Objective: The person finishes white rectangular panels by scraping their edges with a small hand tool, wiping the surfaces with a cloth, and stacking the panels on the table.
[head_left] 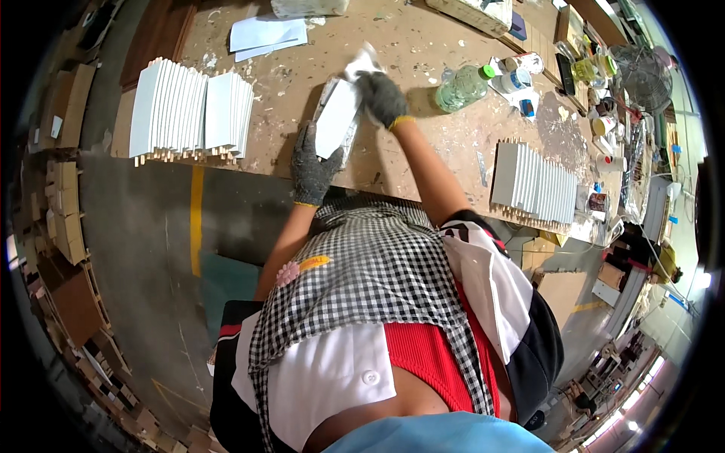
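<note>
A white flat board (337, 121) lies on a paint-smeared block (350, 143) near the front edge of the workbench. My left hand (314, 167), in a dark grey glove, is closed around the board's near end, fingers along its left side and thumb at its right. A crumpled white cloth (362, 60), smeared by motion, is bunched in my gloved right hand (384, 98). That hand is beside the board's far right end, its fingers wrapped round the cloth and partly hidden.
Stacked white boards with wooden pegs (170, 109) stand at the bench's left; another row (532, 181) stands at its right. A green-capped clear bottle (462, 89) is right of my right hand. White paper sheets (266, 36) lie farther back. Jars and containers (596, 68) crowd the far right.
</note>
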Tool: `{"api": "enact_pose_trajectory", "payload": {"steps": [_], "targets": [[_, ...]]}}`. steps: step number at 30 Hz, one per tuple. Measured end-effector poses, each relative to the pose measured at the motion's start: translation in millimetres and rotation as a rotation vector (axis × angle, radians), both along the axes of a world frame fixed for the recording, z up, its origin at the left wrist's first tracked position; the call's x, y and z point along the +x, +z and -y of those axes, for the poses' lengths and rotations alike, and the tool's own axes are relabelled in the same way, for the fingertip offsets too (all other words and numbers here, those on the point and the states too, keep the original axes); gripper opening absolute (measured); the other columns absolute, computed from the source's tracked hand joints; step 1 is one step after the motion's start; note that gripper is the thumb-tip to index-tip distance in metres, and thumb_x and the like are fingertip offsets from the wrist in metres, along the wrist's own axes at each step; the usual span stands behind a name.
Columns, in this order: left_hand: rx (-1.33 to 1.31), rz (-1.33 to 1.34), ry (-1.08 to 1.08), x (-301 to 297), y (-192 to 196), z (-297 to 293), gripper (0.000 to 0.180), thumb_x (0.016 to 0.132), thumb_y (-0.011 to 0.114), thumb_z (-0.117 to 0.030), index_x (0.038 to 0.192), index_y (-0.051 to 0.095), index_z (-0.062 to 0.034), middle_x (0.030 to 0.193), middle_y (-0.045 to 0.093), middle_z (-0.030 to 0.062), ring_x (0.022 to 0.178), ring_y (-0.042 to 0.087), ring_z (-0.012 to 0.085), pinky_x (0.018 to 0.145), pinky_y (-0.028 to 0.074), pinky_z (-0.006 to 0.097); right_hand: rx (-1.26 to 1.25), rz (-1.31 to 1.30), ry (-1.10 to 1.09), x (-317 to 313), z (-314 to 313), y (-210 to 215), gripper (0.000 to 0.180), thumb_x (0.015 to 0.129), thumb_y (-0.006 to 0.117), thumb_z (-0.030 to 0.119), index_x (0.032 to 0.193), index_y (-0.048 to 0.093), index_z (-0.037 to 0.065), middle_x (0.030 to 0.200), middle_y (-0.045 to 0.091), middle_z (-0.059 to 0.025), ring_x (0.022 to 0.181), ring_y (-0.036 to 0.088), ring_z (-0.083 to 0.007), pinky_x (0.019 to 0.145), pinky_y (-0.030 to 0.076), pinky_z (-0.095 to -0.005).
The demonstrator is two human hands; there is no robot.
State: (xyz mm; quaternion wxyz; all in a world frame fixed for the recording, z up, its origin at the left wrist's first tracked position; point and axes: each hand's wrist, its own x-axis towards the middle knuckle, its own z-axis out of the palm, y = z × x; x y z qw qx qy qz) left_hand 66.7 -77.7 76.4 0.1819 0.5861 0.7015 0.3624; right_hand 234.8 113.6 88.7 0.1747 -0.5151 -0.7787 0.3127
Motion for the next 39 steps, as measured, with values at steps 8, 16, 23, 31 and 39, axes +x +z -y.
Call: {"api": "enact_pose_trajectory", "payload": {"steps": [8, 16, 23, 31, 39], "targets": [[-0.012, -0.019, 0.049, -1.9, -2.7, 1.9, 0.081, 0.086, 0.083, -0.034, 0.148, 0.047, 0.0035, 0.144, 0.056, 0.027, 0.132, 0.056, 0.0389, 0.11, 0.045, 0.044, 0.231, 0.113, 0.092, -2.5, 20.7, 20.0, 0.033, 0.096, 0.061, 0.04, 0.119, 0.072, 0.018, 0.114, 0.069, -0.0165, 0.101, 0.067, -0.0383, 0.089, 0.054, -0.0489], [-0.132, 0.002, 0.098, 5.3, 12.0, -13.6, 0.083, 0.085, 0.083, -0.038, 0.148, 0.047, 0.002, 0.141, 0.057, 0.0275, 0.129, 0.058, 0.0411, 0.106, 0.048, 0.045, -0.021, 0.233, -0.109, 90.7, 59.4, 4.8, 0.03, 0.096, 0.061, 0.036, 0.107, 0.076, 0.012, 0.104, 0.071, -0.0188, 0.101, 0.067, -0.0401, 0.089, 0.053, -0.0495], [0.017, 0.128, 0.061, -13.6, -24.1, -3.5, 0.081, 0.082, 0.086, -0.03, 0.147, 0.048, 0.0012, 0.127, 0.062, 0.0238, 0.117, 0.06, 0.0371, 0.101, 0.049, 0.046, -0.173, -0.054, 0.052, 183.1, 81.9, 43.7, 0.027, 0.094, 0.069, 0.036, 0.111, 0.08, 0.017, 0.128, 0.072, -0.0053, 0.13, 0.058, -0.0286, 0.11, 0.044, -0.0386], [-0.087, 0.619, 0.345, -55.8, -8.4, 33.3, 0.035, 0.104, 0.063, -0.025, 0.124, 0.064, 0.0037, 0.115, 0.068, 0.0086, 0.106, 0.062, 0.0203, 0.094, 0.05, 0.036, 0.098, 0.218, -0.476, 342.0, -4.2, -8.8, 0.03, 0.097, 0.068, 0.027, 0.118, 0.077, 0.008, 0.115, 0.076, -0.0135, 0.103, 0.072, -0.0249, 0.095, 0.053, -0.0363], [0.057, 1.29, 0.774, -110.4, -50.3, 61.5, 0.049, 0.108, 0.031, -0.017, 0.145, 0.042, 0.0115, 0.144, 0.05, 0.0276, 0.13, 0.053, 0.0447, 0.114, 0.044, 0.054, -0.036, 0.588, -0.739, 402.7, -72.5, -40.5, 0.049, 0.089, 0.071, 0.038, 0.132, 0.069, 0.014, 0.127, 0.071, -0.0159, 0.12, 0.067, -0.0319, 0.101, 0.05, -0.0411]]}}
